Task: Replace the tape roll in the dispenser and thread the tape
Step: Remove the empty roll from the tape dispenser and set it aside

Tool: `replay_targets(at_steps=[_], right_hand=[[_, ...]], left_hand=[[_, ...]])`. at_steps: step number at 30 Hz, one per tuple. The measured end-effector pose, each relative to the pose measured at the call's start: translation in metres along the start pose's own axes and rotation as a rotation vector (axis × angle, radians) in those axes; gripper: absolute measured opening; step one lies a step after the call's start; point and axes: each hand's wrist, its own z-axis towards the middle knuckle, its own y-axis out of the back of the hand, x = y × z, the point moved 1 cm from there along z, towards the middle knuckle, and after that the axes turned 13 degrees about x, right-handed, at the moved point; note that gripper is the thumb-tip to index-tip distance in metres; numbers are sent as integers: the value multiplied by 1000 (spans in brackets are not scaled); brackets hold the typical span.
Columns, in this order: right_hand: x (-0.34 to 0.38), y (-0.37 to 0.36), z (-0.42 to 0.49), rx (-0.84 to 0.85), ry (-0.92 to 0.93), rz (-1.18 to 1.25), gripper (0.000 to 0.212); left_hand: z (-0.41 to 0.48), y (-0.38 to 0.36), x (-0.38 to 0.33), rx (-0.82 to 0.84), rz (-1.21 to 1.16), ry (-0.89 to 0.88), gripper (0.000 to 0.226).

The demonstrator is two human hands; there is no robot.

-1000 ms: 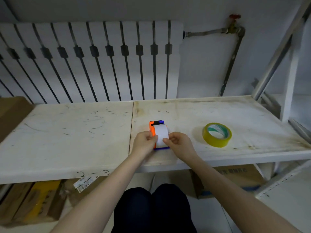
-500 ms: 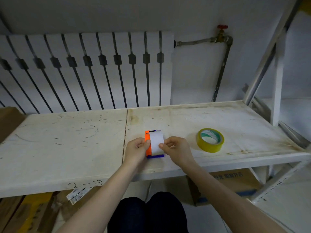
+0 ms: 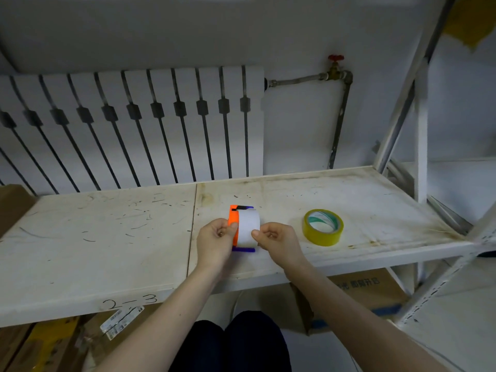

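The left hand (image 3: 216,237) hides the orange tape dispenser's (image 3: 234,224) near side, gripping it. The white tape roll (image 3: 249,226) sits inside, pinched by the right hand (image 3: 276,238). A yellow tape roll (image 3: 323,227) lies right of that hand on the shelf (image 3: 107,237).

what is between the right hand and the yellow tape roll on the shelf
Nothing visible. The yellow tape roll lies flat, apart from the right hand, with only bare shelf between them.
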Motion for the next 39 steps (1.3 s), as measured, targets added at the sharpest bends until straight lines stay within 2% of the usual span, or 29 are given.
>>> replay_targets(at_steps=[4,6,9,13,18,20,23,29,34,39], right_hand=[[8,5,-6,-83,129,-237,13],[8,13,-7,-86,128,-167,9],[2,25,-8,-68,100,-30,8],[6,49,-5,-209,172,43,6],[0,108,6,-406,177,-325,16],[-11,133,10,-511,128,-492,17],[-30,169,13,-581,33,-526,17],[-68,208,11,-574,-170,-666,25],[-86,217,5,-580,-252,-732,23],[-95,225,1,-567,-288,-732,24]], left_hand=[[4,-2,-7,-77,-41,38,35],[8,0,-11,-114,-94,64,34],[9,-2,-15,-59,-18,42,31],[10,-11,-16,-40,2,81,30],[13,-16,-6,-39,-2,132,25],[13,-18,-4,-48,-9,140,28],[14,-19,-2,-6,36,157,28],[15,-18,2,57,119,246,24],[13,-19,0,97,176,286,3],[11,-20,-2,110,190,302,8]])
